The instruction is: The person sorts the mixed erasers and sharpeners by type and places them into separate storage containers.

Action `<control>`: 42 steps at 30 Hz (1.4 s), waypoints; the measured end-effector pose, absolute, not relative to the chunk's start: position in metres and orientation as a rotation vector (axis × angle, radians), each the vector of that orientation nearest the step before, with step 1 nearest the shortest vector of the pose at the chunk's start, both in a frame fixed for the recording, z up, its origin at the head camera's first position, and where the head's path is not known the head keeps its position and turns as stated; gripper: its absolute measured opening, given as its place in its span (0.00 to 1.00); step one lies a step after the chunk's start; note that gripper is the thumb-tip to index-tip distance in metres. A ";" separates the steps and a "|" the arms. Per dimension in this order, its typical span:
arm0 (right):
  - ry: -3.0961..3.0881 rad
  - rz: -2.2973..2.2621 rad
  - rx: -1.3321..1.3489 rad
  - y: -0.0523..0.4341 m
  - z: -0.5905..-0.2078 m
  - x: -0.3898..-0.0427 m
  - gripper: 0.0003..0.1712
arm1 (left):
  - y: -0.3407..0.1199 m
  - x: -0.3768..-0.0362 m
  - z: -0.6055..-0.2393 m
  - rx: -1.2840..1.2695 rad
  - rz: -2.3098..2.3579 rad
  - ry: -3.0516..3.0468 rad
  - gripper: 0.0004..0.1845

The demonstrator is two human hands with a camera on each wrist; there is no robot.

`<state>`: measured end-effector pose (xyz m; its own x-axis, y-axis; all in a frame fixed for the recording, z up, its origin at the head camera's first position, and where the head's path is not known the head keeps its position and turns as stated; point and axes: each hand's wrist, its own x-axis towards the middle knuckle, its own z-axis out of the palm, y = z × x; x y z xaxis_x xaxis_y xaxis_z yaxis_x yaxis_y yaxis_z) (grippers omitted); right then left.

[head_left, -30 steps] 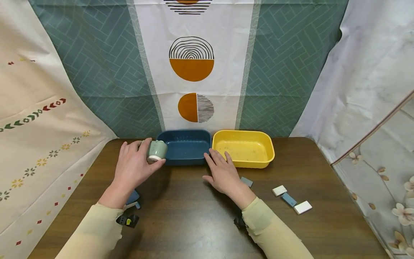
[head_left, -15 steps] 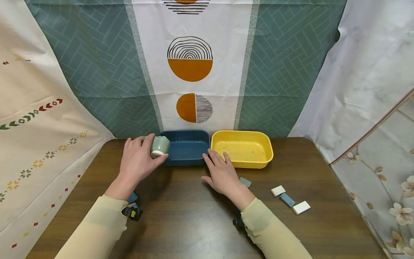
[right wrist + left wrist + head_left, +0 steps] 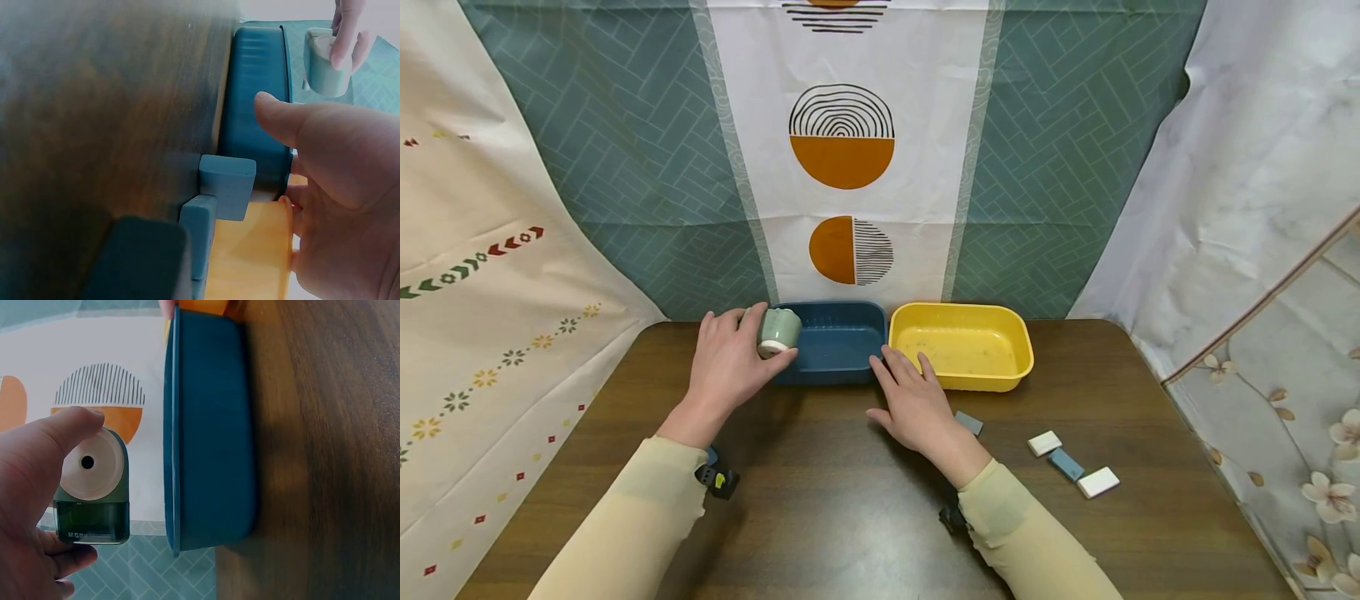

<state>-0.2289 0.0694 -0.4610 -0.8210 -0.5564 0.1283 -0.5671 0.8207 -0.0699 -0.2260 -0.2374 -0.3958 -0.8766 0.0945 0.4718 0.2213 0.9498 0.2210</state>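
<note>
Left hand (image 3: 726, 367) grips green cup (image 3: 778, 331) sideways over blue tray's (image 3: 835, 343) rim; slack grip risks dropping it onto tabletop (image 3: 850, 500).

Brown table (image 3: 850, 517) — two trays (image 3: 835, 346), small blocks (image 3: 1047, 442)

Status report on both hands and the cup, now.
Left hand grips green cup, tilted over blue tray's left rim. Right hand open, fingers touching both trays. Nothing in the way.
</note>
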 end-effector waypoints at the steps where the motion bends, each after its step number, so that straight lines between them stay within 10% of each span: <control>1: -2.899 0.157 0.898 0.069 -0.461 -0.229 0.51 | -0.237 -0.227 -0.396 -0.229 -0.369 -2.635 0.47; 42: -2.905 0.175 0.888 0.067 -0.457 -0.226 0.51 | -0.225 -0.264 -0.421 -0.170 -0.391 -2.780 0.50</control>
